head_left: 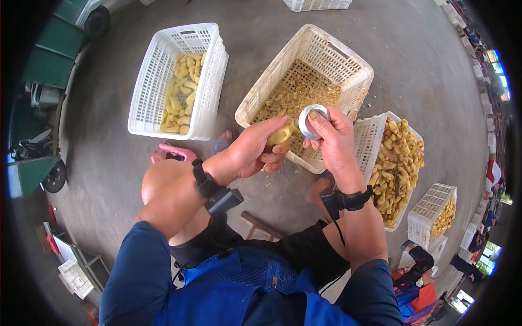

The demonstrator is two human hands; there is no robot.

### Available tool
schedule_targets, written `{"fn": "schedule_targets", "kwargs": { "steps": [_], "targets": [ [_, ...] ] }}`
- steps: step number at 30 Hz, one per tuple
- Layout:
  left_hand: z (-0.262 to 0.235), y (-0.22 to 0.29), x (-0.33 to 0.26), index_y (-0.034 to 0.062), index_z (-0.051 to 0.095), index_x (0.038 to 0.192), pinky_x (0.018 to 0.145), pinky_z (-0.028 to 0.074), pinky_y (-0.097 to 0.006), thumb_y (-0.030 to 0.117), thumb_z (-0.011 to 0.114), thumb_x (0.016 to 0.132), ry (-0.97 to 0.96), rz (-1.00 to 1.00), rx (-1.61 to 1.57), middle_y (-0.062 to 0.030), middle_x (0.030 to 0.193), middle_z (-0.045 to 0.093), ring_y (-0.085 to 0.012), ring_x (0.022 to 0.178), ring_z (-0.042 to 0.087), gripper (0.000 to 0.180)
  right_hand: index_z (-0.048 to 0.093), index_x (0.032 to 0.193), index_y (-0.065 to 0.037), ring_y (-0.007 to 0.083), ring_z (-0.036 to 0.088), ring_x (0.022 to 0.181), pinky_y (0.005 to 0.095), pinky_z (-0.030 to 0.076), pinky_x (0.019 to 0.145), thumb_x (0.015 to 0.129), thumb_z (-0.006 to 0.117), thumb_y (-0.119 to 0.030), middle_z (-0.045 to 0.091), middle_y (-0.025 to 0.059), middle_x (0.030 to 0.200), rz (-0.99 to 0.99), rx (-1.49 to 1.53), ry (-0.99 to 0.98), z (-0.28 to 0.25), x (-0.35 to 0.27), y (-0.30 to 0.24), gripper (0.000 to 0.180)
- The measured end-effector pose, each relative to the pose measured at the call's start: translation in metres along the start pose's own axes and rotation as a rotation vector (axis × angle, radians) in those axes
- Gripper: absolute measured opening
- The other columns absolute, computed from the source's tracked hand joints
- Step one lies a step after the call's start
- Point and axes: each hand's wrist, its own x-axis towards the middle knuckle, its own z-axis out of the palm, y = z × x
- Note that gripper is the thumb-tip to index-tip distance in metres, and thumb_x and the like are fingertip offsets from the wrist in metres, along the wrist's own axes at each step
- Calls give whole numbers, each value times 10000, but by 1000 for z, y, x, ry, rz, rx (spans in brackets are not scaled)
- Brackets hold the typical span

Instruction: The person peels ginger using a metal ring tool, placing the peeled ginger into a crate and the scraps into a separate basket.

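Above the crate, root is grasped by the left hand, metal ring by the right hand, likely so scraps are caught.

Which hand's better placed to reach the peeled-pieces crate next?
Probably the left hand: it is nearer that crate and holds a yellow piece; the right hand holds a round silver object.

1. Centre frame, the left hand partly hides a pale yellow piece.
2. Beside it, the right hand covers part of a round silvery object.
3. The top edge crops a white crate.
4. At far right, distant clutter appears too small to identify.
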Motion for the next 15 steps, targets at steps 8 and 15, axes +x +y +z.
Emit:
{"fn": "schedule_targets", "kwargs": {
  "steps": [8, 15],
  "targets": [
    [-4, -7, 6, 126, 507, 928, 508, 312, -301, 465, 405, 1132, 23, 33, -18, 18, 667, 389, -117, 511, 316, 408, 612, 868, -64, 54, 537, 582, 243, 490, 519, 1011, 738, -195, 626, 15, 766, -11, -44, -23, 15, -6, 7, 231],
    [-10, -11, 15, 148, 484, 886, 526, 316, -324, 481, 412, 1123, 110, 61, 3, 41, 630, 320, -114, 523, 282, 415, 595, 819, -41, 88, 556, 598, 301, 459, 532, 964, 783, -159, 572, 23, 693, -259, -448, 128, 27, -9, 18, 265]
  ]
}}
